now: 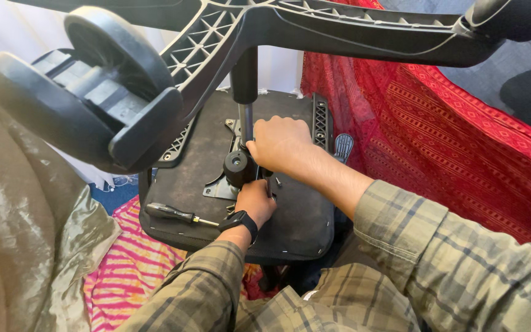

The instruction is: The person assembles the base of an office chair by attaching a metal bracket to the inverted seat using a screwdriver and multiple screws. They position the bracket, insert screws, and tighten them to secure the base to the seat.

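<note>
head view, one item per line.

office chair, upturned: underside of the seat pan faces up, black, resting on a striped pink cloth.

gas lift column: stands upright from the metal mechanism plate at the seat's centre and carries the star base overhead; one caster wheel looms close to the camera at upper left.

right hand: closed in a fist around the lower part of the column, just above the black round knob; fingers wrapped tight, thumb side toward the column.

left hand: fingers curled at the mechanism just below the knob, wrist bearing a dark watch; what the fingertips pinch is hidden, so cannot tell.

screwdriver: black handle, lying loose on the seat pan to the left of the left hand, not touched.

loose screws: small, dark, on the pan beside the hands.

red patterned fabric: draped at right.

handling note, as a judgement: keep the right-hand grip low on the column to steady the heavy base, work the lower hand square to the plate, and mind that the loose screws do not roll off the pan.
</note>
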